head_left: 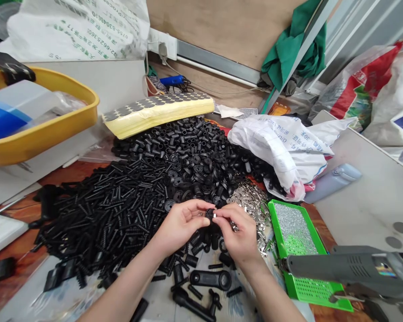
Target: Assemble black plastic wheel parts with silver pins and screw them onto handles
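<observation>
Near the middle of the view, my left hand (184,222) pinches a small round black part (209,214) between thumb and forefinger. Touching its right side, my right hand (237,228) holds a small shiny metal piece (214,215) between its fingertips. The two hands almost meet. Beneath and around them lie heaps of black plastic parts: ribbed rods (121,201) to the left, round discs and short tubes (188,138) behind. Small metal clips (251,201) are piled just right of my right hand. Below the hands lies a black arm-shaped piece (211,279).
A green tray (322,290) with small silvery pieces stands at the right, a grey power tool (342,270) reaching over it. A yellow basin (67,134) is at the left. Behind are a stack of sticker sheets (161,114), a white plastic bag (285,143) and a grey bottle (336,181).
</observation>
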Demonstrator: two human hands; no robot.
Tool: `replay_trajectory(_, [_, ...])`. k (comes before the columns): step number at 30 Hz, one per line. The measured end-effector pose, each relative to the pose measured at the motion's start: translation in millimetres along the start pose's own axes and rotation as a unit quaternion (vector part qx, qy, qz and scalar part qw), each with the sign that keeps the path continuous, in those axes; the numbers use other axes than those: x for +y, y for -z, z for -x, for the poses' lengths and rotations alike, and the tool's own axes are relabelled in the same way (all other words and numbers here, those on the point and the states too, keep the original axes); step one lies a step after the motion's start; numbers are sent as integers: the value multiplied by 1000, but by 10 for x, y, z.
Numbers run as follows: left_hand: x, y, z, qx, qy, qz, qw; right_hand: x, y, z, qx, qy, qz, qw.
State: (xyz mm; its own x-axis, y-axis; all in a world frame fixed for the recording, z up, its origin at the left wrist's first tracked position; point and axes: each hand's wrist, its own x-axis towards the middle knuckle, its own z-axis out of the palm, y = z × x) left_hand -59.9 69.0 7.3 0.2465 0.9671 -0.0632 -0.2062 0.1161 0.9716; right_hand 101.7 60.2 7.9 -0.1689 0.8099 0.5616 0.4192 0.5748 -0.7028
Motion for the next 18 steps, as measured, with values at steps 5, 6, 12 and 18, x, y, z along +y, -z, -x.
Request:
replay_trajectory(5, [-7, 3, 9, -4, -7, -2, 1000, -1, -12, 29, 13, 4, 20, 1000])
replay_trajectory(6, [-5, 5, 9, -5, -8, -2, 1000, -3, -13, 30, 14, 3, 23, 1000])
replay_trajectory(12, [-8, -2, 10, -3, 6, 30, 1000, -9, 15, 25, -16, 6, 6, 1000])
replay_trajectory(18, [-4, -70, 42, -11, 15, 75, 997, 22, 102, 75, -22, 38, 34, 998])
